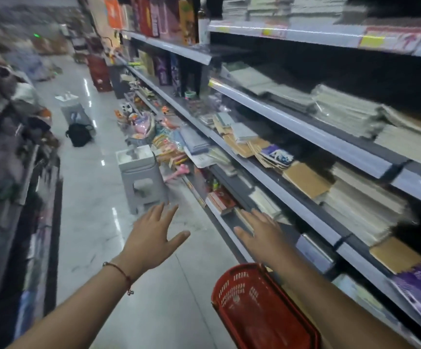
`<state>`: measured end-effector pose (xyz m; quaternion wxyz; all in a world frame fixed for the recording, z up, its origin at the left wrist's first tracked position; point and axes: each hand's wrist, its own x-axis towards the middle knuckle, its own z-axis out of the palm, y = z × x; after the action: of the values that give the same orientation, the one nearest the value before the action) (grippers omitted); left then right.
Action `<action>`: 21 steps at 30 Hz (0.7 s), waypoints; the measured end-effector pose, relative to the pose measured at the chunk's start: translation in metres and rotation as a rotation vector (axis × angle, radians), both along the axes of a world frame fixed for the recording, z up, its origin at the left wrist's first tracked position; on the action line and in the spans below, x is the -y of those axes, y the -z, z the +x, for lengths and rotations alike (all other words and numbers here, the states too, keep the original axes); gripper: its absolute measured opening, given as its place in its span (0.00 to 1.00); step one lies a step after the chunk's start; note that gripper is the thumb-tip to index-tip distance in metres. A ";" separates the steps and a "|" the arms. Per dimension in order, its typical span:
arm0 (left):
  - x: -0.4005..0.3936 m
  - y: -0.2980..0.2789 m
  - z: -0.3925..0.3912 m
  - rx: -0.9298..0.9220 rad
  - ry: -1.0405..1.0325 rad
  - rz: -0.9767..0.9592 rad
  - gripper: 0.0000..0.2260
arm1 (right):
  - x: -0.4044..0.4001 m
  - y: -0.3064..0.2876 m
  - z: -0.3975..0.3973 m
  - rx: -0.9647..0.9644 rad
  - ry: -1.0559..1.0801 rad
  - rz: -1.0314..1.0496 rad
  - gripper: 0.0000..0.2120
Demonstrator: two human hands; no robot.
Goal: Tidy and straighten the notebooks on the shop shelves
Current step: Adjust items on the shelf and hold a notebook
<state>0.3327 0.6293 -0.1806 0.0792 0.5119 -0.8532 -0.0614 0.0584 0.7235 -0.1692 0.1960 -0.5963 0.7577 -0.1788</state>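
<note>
A person stands in a shop aisle with both bare arms stretched forward, the shelves of stationery running along the right side. The left hand (151, 235) hangs over the tiled floor (96, 222), its grip wide, fingers spread and holding nothing; a red string bracelet (120, 270) circles the wrist. The right hand (262, 233) reaches toward the low shelf (232, 235), its grip also wide with fingers straight; whether the fingertips touch the shelf edge cannot be told through the motion blur.

The notebooks (267, 147) lie on the middle shelf to the right, above and beyond the right hand: a loose, slanting jumble of kraft-brown and blue-covered books near the shelf's front edge, with neater pale stacks (360, 202) beside them farther right. More grey stacks (342, 109) fill the shelf above.

A red plastic shopping basket (259, 306) sits below the right forearm in the foreground. A grey plastic stool (141, 177) stands on the floor against the shelving ahead, near a spill of colourful packaged goods (166, 144). A black backpack (78, 134) lies on the floor farther down the aisle, and a second red basket (99, 74) stands beyond it.
</note>
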 end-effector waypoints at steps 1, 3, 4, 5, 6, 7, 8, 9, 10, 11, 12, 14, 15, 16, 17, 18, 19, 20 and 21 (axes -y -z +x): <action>0.014 0.004 0.006 -0.002 -0.023 0.004 0.42 | 0.015 0.000 0.004 0.001 -0.007 0.005 0.30; 0.038 0.010 0.014 -0.004 -0.058 0.031 0.42 | 0.047 0.003 0.010 0.016 -0.012 0.014 0.30; 0.050 0.014 0.016 -0.004 -0.071 0.046 0.42 | 0.063 0.004 0.012 0.033 -0.015 0.008 0.29; 0.061 0.017 0.018 -0.004 -0.078 0.056 0.42 | 0.079 0.005 0.015 0.053 -0.017 -0.007 0.29; 0.073 0.019 0.018 -0.005 -0.081 0.062 0.42 | 0.096 0.007 0.016 0.072 -0.016 -0.026 0.28; 0.088 0.019 0.018 -0.004 -0.084 0.066 0.42 | 0.114 0.008 0.018 0.089 -0.010 -0.039 0.28; 0.104 0.019 0.018 -0.003 -0.086 0.072 0.42 | 0.132 0.009 0.019 0.102 -0.003 -0.049 0.28; 0.120 0.018 0.016 -0.002 -0.087 0.078 0.43 | 0.150 0.010 0.019 0.114 0.001 -0.055 0.28; 0.137 0.017 0.015 -0.004 -0.092 0.083 0.43 | 0.168 0.011 0.018 0.124 -0.004 -0.062 0.27; 0.155 0.017 0.012 -0.006 -0.098 0.087 0.44 | 0.187 0.012 0.016 0.131 -0.008 -0.067 0.27; 0.173 0.014 0.008 -0.009 -0.101 0.093 0.44 | 0.206 0.013 0.013 0.136 -0.008 -0.069 0.26; 0.213 0.008 0.000 -0.017 -0.099 0.104 0.43 | 0.245 0.010 0.008 0.138 0.005 -0.064 0.26; 0.232 0.005 -0.005 -0.019 -0.098 0.103 0.42 | 0.262 0.009 0.006 0.130 0.004 -0.061 0.25; 0.251 0.002 -0.009 -0.020 -0.098 0.096 0.41 | 0.281 0.007 0.004 0.117 -0.002 -0.061 0.25; 0.269 -0.002 -0.013 -0.022 -0.093 0.080 0.41 | 0.299 0.005 0.001 0.103 -0.006 -0.063 0.25; 0.286 -0.005 -0.016 -0.027 -0.084 0.064 0.42 | 0.317 0.004 -0.001 0.093 -0.005 -0.066 0.25; 0.301 -0.007 -0.018 -0.022 -0.074 0.058 0.43 | 0.331 0.002 -0.001 0.088 -0.001 -0.054 0.25; 0.315 -0.008 -0.020 -0.015 -0.066 0.059 0.44 | 0.345 0.001 -0.001 0.087 0.003 -0.042 0.24; 0.330 -0.007 -0.022 -0.009 -0.058 0.062 0.44 | 0.359 0.002 -0.002 0.083 0.000 -0.036 0.25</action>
<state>0.3111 0.2989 -0.1737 0.0689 0.5385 -0.8352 -0.0877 0.0562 0.3642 -0.1709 0.2165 -0.5918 0.7455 -0.2171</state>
